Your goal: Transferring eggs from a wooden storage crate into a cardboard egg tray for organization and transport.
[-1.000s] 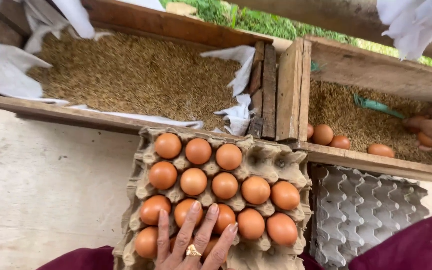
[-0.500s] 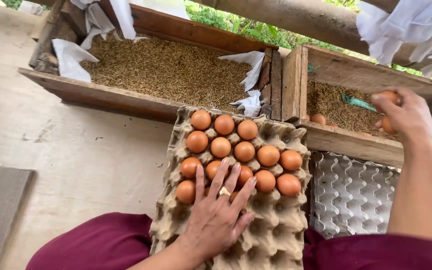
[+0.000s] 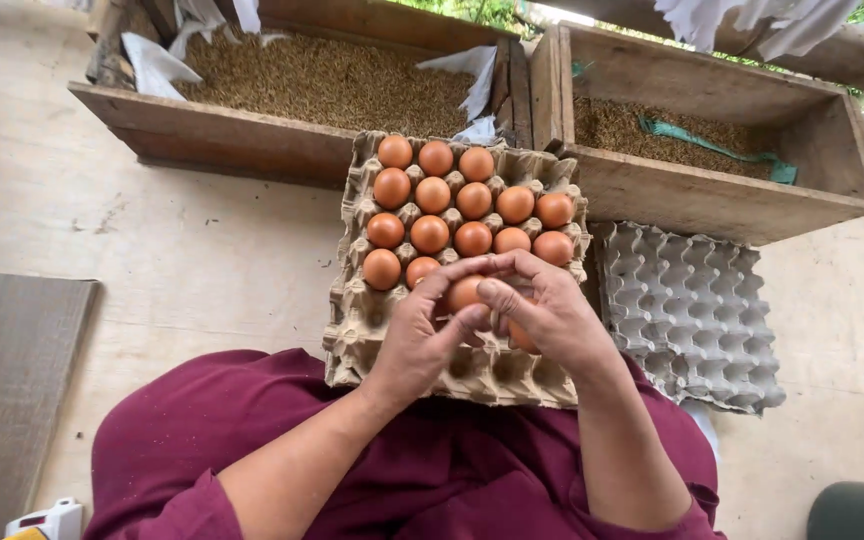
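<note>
Cradling smooth brown egg (image 3: 466,292), ridged pulp tray (image 3: 367,310)

**Maroon clothing, bare forearms**

A maroon garment (image 3: 432,470) of plain, unpatterned cloth is worn over the lap and body, lying in soft folds. Short maroon sleeves (image 3: 167,505) end near the elbows, so both forearms are left uncovered. The left hand (image 3: 422,335) and right hand (image 3: 542,315) are bare; no gloves are worn.

hen farm: husk-filled wooden nest boxes (image 3: 252,130), egg trays (image 3: 692,310).
</note>
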